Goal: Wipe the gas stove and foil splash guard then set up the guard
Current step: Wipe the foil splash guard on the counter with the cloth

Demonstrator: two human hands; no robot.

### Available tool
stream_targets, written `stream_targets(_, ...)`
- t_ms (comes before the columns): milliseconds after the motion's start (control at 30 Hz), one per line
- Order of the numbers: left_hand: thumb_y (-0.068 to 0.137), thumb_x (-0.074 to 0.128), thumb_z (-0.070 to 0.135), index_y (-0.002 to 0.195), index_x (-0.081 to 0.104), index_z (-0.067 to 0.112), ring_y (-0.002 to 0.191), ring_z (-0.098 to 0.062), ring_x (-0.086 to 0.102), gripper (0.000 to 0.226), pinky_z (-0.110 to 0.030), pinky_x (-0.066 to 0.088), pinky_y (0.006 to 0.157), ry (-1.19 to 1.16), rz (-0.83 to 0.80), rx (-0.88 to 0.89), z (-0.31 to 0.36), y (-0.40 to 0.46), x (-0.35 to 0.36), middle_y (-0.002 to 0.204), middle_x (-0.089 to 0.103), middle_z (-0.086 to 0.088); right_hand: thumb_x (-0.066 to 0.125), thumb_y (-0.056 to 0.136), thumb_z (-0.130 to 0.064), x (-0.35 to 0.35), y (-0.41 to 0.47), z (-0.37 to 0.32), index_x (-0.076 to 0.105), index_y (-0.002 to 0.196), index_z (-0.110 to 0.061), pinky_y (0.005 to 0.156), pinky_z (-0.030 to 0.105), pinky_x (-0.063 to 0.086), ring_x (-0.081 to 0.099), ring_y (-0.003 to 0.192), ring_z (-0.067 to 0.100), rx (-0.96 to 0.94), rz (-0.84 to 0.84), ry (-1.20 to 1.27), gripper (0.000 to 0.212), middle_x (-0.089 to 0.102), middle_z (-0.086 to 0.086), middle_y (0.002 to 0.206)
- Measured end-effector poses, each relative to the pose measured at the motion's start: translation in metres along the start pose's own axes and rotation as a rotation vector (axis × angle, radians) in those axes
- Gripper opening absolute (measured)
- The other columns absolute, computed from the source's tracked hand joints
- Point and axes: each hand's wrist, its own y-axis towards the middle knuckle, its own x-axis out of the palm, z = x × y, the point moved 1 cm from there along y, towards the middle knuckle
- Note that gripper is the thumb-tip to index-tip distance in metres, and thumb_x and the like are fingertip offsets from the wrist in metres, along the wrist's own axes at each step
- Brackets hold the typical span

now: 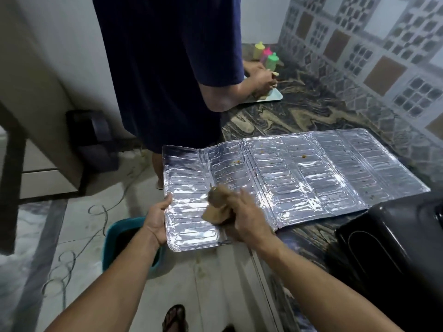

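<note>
The silver foil splash guard point(299, 173) lies unfolded flat across the frame's middle, its left end overhanging the bench point(287, 116), brown spots on it. A crumpled brown cloth point(217, 204) rests on its left panel.

marbled countertop point(299, 111), foil guard point(311, 173), tray point(275, 95)

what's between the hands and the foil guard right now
Nothing but the cloth: the right hand presses it onto the foil guard. The left hand grips the guard's left edge directly, where it overhangs the counter.
</note>
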Motion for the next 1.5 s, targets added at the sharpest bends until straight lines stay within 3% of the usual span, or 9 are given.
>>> stream_targets(167, 0.097, 0.041, 0.048, 0.118, 0.065, 0.003, 0.101, -0.042, 0.066, 0.056, -0.057, 0.049, 0.093, -0.079, -0.006, 0.020, 0.000, -0.003, 0.000, 0.119, 0.066, -0.023, 0.050, 0.088, 0.001, -0.022, 0.018, 0.022, 0.051, 0.133, -0.005, 0.105, 0.042, 0.038, 0.041, 0.128, 0.035, 0.313, 0.075, -0.033, 0.046, 0.043, 0.019, 0.140)
stream_targets(367, 0.101, 0.034, 0.044, 0.080, 0.081, 0.005, 0.078, -0.037, 0.073, 0.064, -0.051, 0.059, 0.057, -0.161, -0.115, 0.077, -0.003, 0.000, 0.005, 0.092, 0.075, -0.019, 0.041, 0.093, -0.004, -0.002, 0.006, 0.001, 0.052, 0.134, -0.002, 0.098, 0.042, 0.043, 0.048, 0.126, 0.038, 0.222, 0.004, -0.047, 0.042, 0.046, 0.016, 0.142)
stream_targets(500, 0.101, 0.033, 0.041, 0.078, 0.082, 0.009, 0.078, -0.034, 0.074, 0.063, -0.048, 0.060, 0.061, -0.190, -0.135, 0.100, -0.007, 0.005, 0.002, 0.092, 0.076, -0.015, 0.041, 0.089, 0.001, 0.010, 0.001, -0.017, 0.046, 0.140, -0.003, 0.111, 0.044, 0.034, 0.033, 0.140, 0.033, 0.210, -0.056, -0.005, 0.051, 0.036, 0.015, 0.152)
stream_targets(633, 0.098, 0.037, 0.043, 0.090, 0.079, 0.007, 0.080, -0.037, 0.073, 0.057, -0.050, 0.060, 0.067, -0.188, -0.117, 0.073, -0.010, 0.004, 0.005, 0.095, 0.075, -0.019, 0.047, 0.090, -0.009, 0.024, -0.004, -0.045, 0.052, 0.137, -0.010, 0.104, 0.035, 0.041, 0.051, 0.125, 0.028, 0.217, -0.019, 0.100, 0.046, 0.048, 0.006, 0.145)
stream_targets(800, 0.076, 0.063, 0.045, 0.085, 0.074, 0.001, 0.073, -0.034, 0.072, 0.046, -0.047, 0.060, 0.069, -0.272, -0.136, 0.124, -0.009, -0.001, 0.002, 0.079, 0.072, -0.020, 0.040, 0.083, -0.032, 0.036, -0.019, -0.091, 0.059, 0.128, -0.006, 0.094, 0.030, 0.050, 0.059, 0.114, 0.027, -0.035, -0.084, 0.254, 0.055, 0.056, 0.010, 0.135)
stream_targets(1033, 0.092, 0.035, 0.061, 0.092, 0.077, 0.003, 0.084, -0.039, 0.070, 0.072, -0.051, 0.059, 0.072, -0.272, -0.175, 0.095, -0.009, 0.001, 0.000, 0.092, 0.071, -0.025, 0.055, 0.082, -0.018, 0.026, -0.018, -0.047, 0.064, 0.116, -0.019, 0.079, 0.038, 0.049, 0.059, 0.097, 0.030, -0.443, 0.068, -0.197, 0.035, 0.062, 0.009, 0.119)
stream_targets(1200, 0.088, 0.040, 0.056, 0.121, 0.068, 0.007, 0.110, -0.043, 0.063, 0.066, -0.054, 0.056, 0.082, -0.227, -0.189, 0.060, -0.010, -0.008, 0.010, 0.129, 0.061, -0.024, 0.077, 0.063, -0.015, -0.007, 0.009, 0.024, 0.074, 0.094, -0.015, 0.073, 0.045, 0.050, 0.058, 0.087, 0.042, -0.011, 0.098, -0.289, 0.031, 0.062, 0.019, 0.109)
stream_targets(1367, 0.091, 0.032, 0.070, 0.132, 0.058, 0.009, 0.119, -0.043, 0.058, 0.078, -0.054, 0.047, 0.093, -0.149, -0.167, 0.021, -0.007, -0.002, 0.018, 0.131, 0.060, -0.023, 0.050, 0.081, -0.014, -0.026, 0.021, 0.038, 0.059, 0.129, -0.016, 0.093, 0.048, 0.040, 0.046, 0.109, 0.043, 0.395, 0.140, -0.275, 0.048, 0.050, 0.021, 0.125)
stream_targets(1500, 0.094, 0.039, 0.061, 0.123, 0.063, 0.005, 0.113, -0.042, 0.061, 0.068, -0.052, 0.049, 0.089, -0.037, -0.127, 0.029, 0.002, 0.001, 0.021, 0.123, 0.064, -0.024, 0.055, 0.081, -0.023, -0.021, 0.014, 0.030, 0.056, 0.130, -0.024, 0.093, 0.046, 0.041, 0.044, 0.112, 0.039, 0.296, 0.033, -0.343, 0.049, 0.045, 0.017, 0.134)
